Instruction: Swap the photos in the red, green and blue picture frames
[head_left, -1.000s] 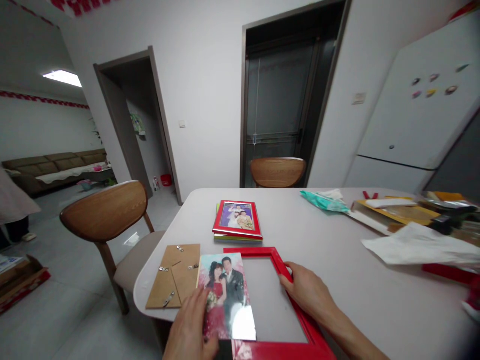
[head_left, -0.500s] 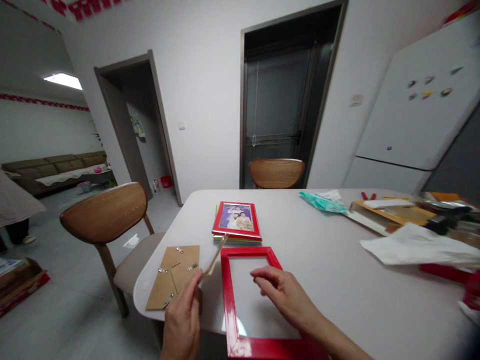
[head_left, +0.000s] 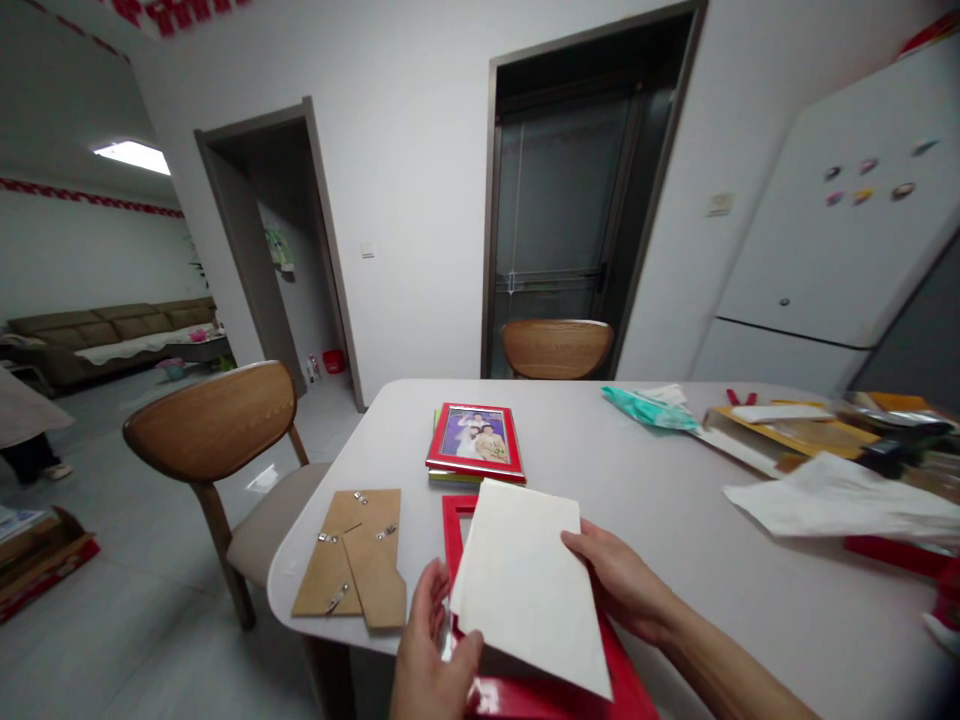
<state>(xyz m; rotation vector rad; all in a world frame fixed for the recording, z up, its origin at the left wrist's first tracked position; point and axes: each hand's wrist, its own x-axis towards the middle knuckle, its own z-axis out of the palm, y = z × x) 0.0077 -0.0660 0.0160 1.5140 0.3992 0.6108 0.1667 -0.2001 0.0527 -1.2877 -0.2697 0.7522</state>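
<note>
My right hand is closed on the right edge of some white sheets, thumb on top. At least two layers show, slightly out of line at the left. The sheets are tilted above an empty-centred red picture frame and cover most of it. By their lower left corner is my left hand, thumb and fingers apart; whether it touches the sheets I cannot tell. Left of it lies a brown frame backboard with metal clips and a stand flap.
Behind the sheets, a red-framed photo rests on a greenish frame. A teal packet, a crumpled white sheet and a yellow envelope lie at the right of the white table. Wooden chairs stand around it.
The thin item seen edge-on in my left hand has gone from there. White sheets now lie over the red frame in my right hand. My left hand has moved right, uncovering the stand flap.
</note>
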